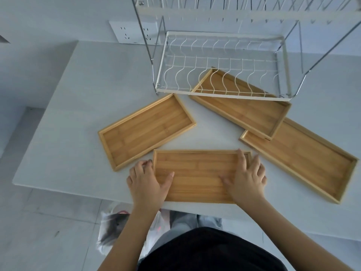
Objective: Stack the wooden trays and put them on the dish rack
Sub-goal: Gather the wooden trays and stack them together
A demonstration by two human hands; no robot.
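Several shallow wooden trays lie on the white table (82,106). The nearest tray (197,173) sits at the table's front edge. My left hand (146,180) grips its left end, thumb inside. My right hand (247,177) grips its right end, thumb inside. A second tray (144,130) lies angled to the left. A third tray (246,110) reaches partly under the white wire dish rack (222,94). One end of that tray rests on a long fourth tray (304,161) at the right.
The rack's lower basket stands on chrome legs (148,51) at the back of the table, with an upper tier (244,14) above it. A wall socket (134,32) is behind the rack. A plastic bag (115,227) lies on the floor below the table edge.
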